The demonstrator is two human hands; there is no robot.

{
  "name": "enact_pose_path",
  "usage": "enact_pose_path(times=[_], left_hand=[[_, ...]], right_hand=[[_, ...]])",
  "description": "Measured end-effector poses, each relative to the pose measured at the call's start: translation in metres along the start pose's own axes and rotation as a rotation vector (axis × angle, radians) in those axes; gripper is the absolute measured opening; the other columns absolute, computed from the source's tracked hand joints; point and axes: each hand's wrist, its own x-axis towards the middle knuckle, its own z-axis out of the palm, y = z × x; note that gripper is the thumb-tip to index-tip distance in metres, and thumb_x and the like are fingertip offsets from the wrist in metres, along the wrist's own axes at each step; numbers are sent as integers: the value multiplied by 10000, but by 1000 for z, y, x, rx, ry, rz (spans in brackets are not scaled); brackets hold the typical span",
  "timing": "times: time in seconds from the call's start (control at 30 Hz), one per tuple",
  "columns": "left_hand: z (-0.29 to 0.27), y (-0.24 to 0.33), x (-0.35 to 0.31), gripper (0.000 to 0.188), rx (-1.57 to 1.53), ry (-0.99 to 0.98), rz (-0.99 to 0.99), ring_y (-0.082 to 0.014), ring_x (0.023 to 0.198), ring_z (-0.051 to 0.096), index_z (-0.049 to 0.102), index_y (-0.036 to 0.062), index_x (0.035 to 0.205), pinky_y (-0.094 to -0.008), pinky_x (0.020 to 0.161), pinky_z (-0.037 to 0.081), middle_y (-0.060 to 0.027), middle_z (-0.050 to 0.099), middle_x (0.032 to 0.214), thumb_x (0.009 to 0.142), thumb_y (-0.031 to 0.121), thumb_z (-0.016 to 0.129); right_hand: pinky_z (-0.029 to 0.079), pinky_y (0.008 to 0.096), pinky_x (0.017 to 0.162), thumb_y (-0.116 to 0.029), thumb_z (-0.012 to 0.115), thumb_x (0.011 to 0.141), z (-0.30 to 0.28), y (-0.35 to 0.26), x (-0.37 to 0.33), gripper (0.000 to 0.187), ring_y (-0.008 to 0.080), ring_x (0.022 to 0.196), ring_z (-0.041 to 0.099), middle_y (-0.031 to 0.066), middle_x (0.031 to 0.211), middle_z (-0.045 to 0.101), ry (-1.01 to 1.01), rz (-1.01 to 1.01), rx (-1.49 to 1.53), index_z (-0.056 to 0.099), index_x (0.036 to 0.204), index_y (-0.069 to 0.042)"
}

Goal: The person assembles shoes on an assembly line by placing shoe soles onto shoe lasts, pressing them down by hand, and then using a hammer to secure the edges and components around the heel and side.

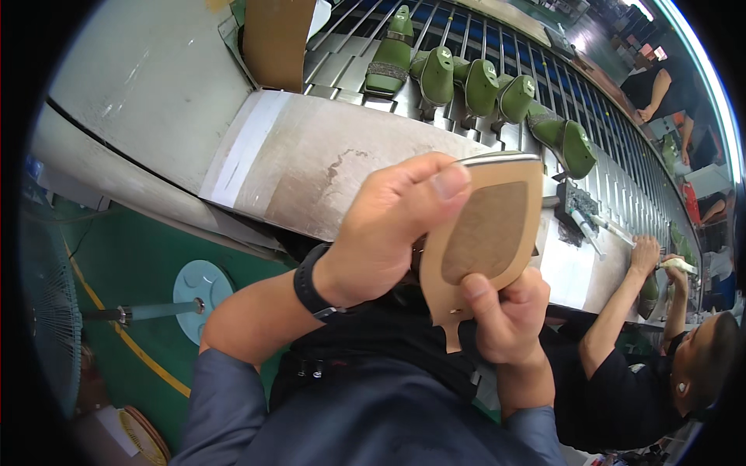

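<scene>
In front of my body I hold up a tan shoe sole [486, 233] with a darker brown inset panel and a narrow tab at its lower end. My left hand [377, 233] grips its upper left side, thumb near the top edge. My right hand [505, 314] pinches the lower right edge, with the thumb on the face. The fingers behind the sole are mostly hidden. A thin silvery rim shows along the top. Beyond my hands, several green shoes with glittery bands, one a green shoe [388, 62], lie on the conveyor [435, 31].
A stained worktop [311, 155] runs between me and the conveyor. Brown cardboard [276, 46] stands at its far left. Brush-like tools [583, 225] lie to the right, near a co-worker [622, 380]. A fan [58, 303] and blue round stool [200, 291] stand at left.
</scene>
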Motion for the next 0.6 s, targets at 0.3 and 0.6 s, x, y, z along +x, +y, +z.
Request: enact_pose_path(times=[0.3, 0.6], left_hand=[[-18, 54, -44, 579, 411, 196, 105, -408, 1249, 645, 574, -96, 1285, -488, 1074, 529, -368, 616, 1341, 1084, 428, 432], [-30, 44, -60, 481, 717, 236, 297, -374, 1073, 737, 664, -100, 1160, -473, 966, 600, -323, 712, 1174, 1106, 357, 522]], right_hand=[[490, 388, 507, -95, 749, 937, 34, 6, 6, 153, 300, 549, 618, 120, 673, 615, -191, -217, -143, 641, 882, -2], [450, 418, 454, -108, 739, 948, 47, 4, 14, 257, 311, 481, 569, 111, 590, 531, -218, -325, -237, 542, 797, -38]])
